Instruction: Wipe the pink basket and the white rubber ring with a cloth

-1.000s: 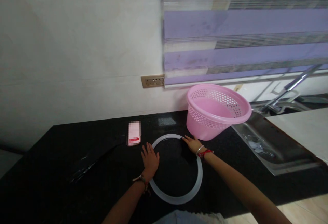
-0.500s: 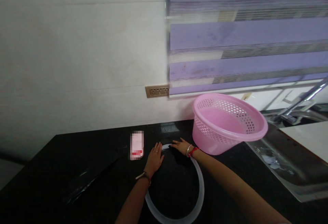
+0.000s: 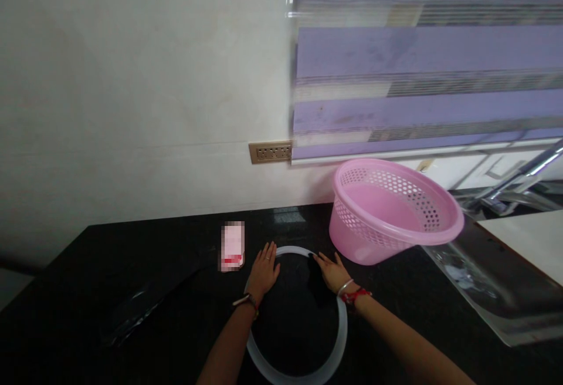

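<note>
A translucent white ring (image 3: 341,338) lies flat on the black countertop (image 3: 185,338) in front of me. My left hand (image 3: 264,269) rests on the ring's upper left part, palm down with fingers stretched out. On its upper right part lies my right hand (image 3: 331,272), fingers extended and spread, covering a stretch of the band. Neither hand is wrapped around anything. Inside the ring the dark counter surface shows.
Behind my right hand stands a pink plastic basket (image 3: 352,241) with a perforated rim. A pixelated pink item (image 3: 232,244) lies left of the ring, near a crumpled black plastic bag (image 3: 141,308). Rightward are a sink (image 3: 505,273) and a faucet (image 3: 523,174).
My right hand has slid right and toward me along the ring, uncovering its far edge. My left hand stays almost where it was. The view has shifted slightly.
</note>
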The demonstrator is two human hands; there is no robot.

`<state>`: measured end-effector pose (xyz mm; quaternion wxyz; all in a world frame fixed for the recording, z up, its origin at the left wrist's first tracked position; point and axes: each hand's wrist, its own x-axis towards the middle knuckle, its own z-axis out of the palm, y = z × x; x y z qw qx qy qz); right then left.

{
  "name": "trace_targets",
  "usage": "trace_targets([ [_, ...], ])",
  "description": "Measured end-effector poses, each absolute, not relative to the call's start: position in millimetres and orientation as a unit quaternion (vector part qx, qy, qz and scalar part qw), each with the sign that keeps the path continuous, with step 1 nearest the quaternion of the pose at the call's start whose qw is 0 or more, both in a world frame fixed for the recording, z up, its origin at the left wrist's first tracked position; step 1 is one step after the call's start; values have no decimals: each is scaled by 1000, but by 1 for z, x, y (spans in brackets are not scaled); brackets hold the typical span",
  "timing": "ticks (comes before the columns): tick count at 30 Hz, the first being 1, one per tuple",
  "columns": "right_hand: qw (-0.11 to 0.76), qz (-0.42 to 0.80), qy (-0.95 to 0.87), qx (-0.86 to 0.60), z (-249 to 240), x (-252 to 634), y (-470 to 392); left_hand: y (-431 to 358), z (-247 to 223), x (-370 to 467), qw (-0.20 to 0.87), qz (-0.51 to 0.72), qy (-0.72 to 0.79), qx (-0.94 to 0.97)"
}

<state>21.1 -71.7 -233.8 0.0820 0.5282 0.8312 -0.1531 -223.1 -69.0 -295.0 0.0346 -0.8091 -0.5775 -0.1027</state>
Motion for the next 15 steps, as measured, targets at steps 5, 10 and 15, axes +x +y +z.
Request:
trace_targets([
  [5, 84, -156, 791, 586, -232, 24, -103, -69, -294, -223, 31, -84, -579, -810],
  [10, 69, -143, 774, 613, -241, 26, -130, -68, -293, -224, 29, -80, -576, -813],
  [15, 79, -156, 781, 600, -238, 29, -128, -67, -293, -227, 29, -87, -555, -827],
])
